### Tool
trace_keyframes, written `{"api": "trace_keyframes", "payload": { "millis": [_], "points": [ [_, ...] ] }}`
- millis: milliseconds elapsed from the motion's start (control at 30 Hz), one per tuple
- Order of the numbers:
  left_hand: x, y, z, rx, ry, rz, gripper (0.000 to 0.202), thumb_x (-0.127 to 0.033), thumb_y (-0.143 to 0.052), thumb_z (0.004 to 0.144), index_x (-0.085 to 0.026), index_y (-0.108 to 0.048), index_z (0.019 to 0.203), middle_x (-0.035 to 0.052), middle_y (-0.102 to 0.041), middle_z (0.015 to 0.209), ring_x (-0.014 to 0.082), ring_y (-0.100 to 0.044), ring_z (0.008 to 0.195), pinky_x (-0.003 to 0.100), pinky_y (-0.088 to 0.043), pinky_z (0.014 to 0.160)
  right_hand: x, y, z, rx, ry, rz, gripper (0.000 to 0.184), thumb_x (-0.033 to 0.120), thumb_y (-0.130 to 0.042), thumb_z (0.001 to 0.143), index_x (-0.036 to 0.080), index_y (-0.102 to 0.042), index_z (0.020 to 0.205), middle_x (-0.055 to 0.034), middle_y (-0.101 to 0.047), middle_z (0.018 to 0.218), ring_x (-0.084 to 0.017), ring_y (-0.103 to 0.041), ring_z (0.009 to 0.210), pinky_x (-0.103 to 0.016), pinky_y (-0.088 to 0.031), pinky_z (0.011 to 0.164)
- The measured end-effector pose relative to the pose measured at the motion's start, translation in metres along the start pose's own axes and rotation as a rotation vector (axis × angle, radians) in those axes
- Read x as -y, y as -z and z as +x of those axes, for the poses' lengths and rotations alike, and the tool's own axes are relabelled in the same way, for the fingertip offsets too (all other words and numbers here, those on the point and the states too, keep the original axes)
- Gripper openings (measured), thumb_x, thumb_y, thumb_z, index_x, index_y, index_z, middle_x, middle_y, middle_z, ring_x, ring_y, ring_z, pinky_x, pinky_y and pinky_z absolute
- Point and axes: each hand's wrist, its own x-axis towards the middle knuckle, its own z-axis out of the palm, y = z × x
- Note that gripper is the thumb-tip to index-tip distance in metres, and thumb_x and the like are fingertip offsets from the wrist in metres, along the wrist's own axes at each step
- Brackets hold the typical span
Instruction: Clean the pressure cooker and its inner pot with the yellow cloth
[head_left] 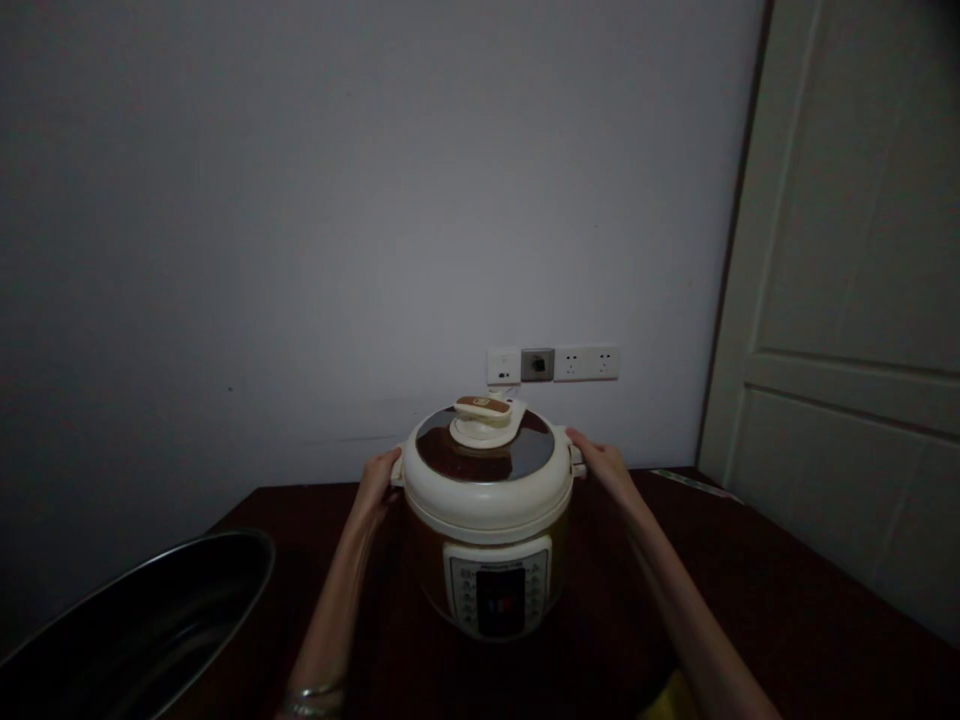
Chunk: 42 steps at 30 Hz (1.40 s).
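Note:
An electric pressure cooker (487, 515) with a white and brown body stands upright on the dark table, its control panel (501, 590) facing me. Its lid (439, 450) is on, with a white and brown knob handle (484, 420) on top. My left hand (379, 480) grips the side handle at the left, fingers curled round it and partly hidden. On the opposite side, my right hand (604, 465) is closed on the other side handle, thumb on top.
At the lower left sits a large dark pot or pan (150, 620) with a shiny rim. Wall sockets (585, 363) are behind the cooker. A pale door (847, 320) stands at the right. A thin strip (697, 485) lies by the table's (750, 580) back edge. Something yellow (671, 700) shows at the bottom.

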Motion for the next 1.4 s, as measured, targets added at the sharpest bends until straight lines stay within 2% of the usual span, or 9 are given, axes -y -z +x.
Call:
{"api": "trace_keyframes", "payload": {
  "millis": [400, 700, 800, 867, 933, 1033, 1100, 1233, 1400],
  "points": [
    [0.009, 0.001, -0.002, 0.024, -0.040, -0.078, 0.030, -0.046, -0.060, 0.056, -0.017, -0.050, 0.057, -0.0055, -0.044, 0.044, 0.0069, -0.036, 0.036, 0.019, -0.017, 0.034, -0.007, -0.011, -0.007, -0.048, -0.047, 0.156, 0.054, 0.071, -0.059, 0.061, 0.017, -0.055, 0.059, 0.0010, -0.049, 0.045, -0.007, -0.037, 0.034, -0.022, -0.029, 0.034],
    [0.007, 0.002, -0.005, 0.025, -0.032, -0.065, 0.031, -0.046, -0.060, 0.058, -0.017, -0.049, 0.056, -0.0051, -0.044, 0.044, 0.0067, -0.036, 0.035, 0.018, -0.018, 0.033, -0.003, 0.002, -0.005, 0.058, 0.006, -0.107, 0.057, 0.069, -0.047, 0.074, 0.015, -0.059, 0.061, -0.0004, -0.048, 0.041, -0.011, -0.041, 0.034, -0.024, -0.033, 0.037],
    [0.007, 0.004, -0.004, 0.082, -0.058, -0.021, 0.034, -0.049, -0.057, 0.062, -0.018, -0.047, 0.052, -0.0047, -0.042, 0.040, 0.0066, -0.032, 0.031, 0.020, -0.016, 0.032, 0.007, 0.015, -0.011, 0.063, 0.058, -0.234, 0.057, 0.063, -0.056, 0.074, 0.010, -0.066, 0.090, -0.0106, -0.065, 0.066, -0.020, -0.060, 0.058, -0.029, -0.045, 0.052],
    [0.009, 0.005, -0.003, 0.105, -0.076, 0.004, 0.036, -0.051, -0.054, 0.064, -0.018, -0.046, 0.051, -0.0047, -0.040, 0.038, 0.0066, -0.031, 0.030, 0.020, -0.015, 0.032, 0.024, 0.015, -0.021, -0.038, 0.172, -0.421, 0.067, 0.059, -0.060, 0.074, 0.011, -0.057, 0.119, -0.0176, -0.066, 0.095, -0.027, -0.064, 0.083, -0.033, -0.048, 0.067],
    [0.011, 0.006, -0.001, 0.107, -0.079, 0.001, 0.036, -0.051, -0.054, 0.065, -0.019, -0.046, 0.052, -0.0050, -0.040, 0.039, 0.0066, -0.030, 0.030, 0.020, -0.016, 0.032, 0.049, 0.004, -0.032, -0.148, 0.387, -0.714, 0.069, 0.057, -0.051, 0.082, 0.013, -0.045, 0.134, -0.0212, -0.059, 0.113, -0.031, -0.061, 0.096, -0.038, -0.047, 0.077],
    [0.013, 0.007, 0.000, 0.112, -0.072, -0.019, 0.034, -0.050, -0.055, 0.065, -0.018, -0.047, 0.055, -0.0057, -0.041, 0.041, 0.0064, -0.031, 0.031, 0.020, -0.017, 0.033, 0.092, -0.033, -0.040, 0.003, 0.717, -0.847, 0.054, 0.052, -0.038, 0.091, 0.019, -0.048, 0.132, -0.0181, -0.051, 0.124, -0.024, -0.064, 0.090, -0.035, -0.047, 0.078],
    [0.013, 0.008, -0.001, 0.126, -0.072, -0.018, 0.035, -0.051, -0.055, 0.065, -0.018, -0.047, 0.056, -0.0061, -0.040, 0.041, 0.0059, -0.031, 0.031, 0.019, -0.017, 0.033, 0.116, -0.060, -0.037, 0.059, 0.835, -0.946, 0.057, 0.056, -0.038, 0.090, 0.019, -0.047, 0.132, -0.0179, -0.047, 0.131, -0.025, -0.062, 0.096, -0.033, -0.048, 0.076],
    [0.011, 0.010, -0.002, 0.150, -0.075, -0.005, 0.038, -0.053, -0.054, 0.065, -0.019, -0.046, 0.053, -0.0065, -0.037, 0.038, 0.0057, -0.028, 0.030, 0.020, -0.016, 0.032, 0.139, -0.095, -0.023, 0.230, 0.918, -1.262, 0.057, 0.062, -0.040, 0.087, 0.021, -0.056, 0.123, -0.0152, -0.060, 0.118, -0.029, -0.059, 0.105, -0.034, -0.047, 0.077],
    [0.009, 0.011, -0.003, 0.149, -0.076, -0.004, 0.037, -0.054, -0.056, 0.064, -0.019, -0.046, 0.054, -0.0067, -0.038, 0.039, 0.0054, -0.028, 0.030, 0.020, -0.016, 0.033, 0.142, -0.100, -0.018, 0.282, 0.903, -1.353, 0.056, 0.061, -0.041, 0.087, 0.015, -0.069, 0.101, -0.0182, -0.069, 0.099, -0.031, -0.064, 0.095, -0.036, -0.046, 0.075]
  ]
}}
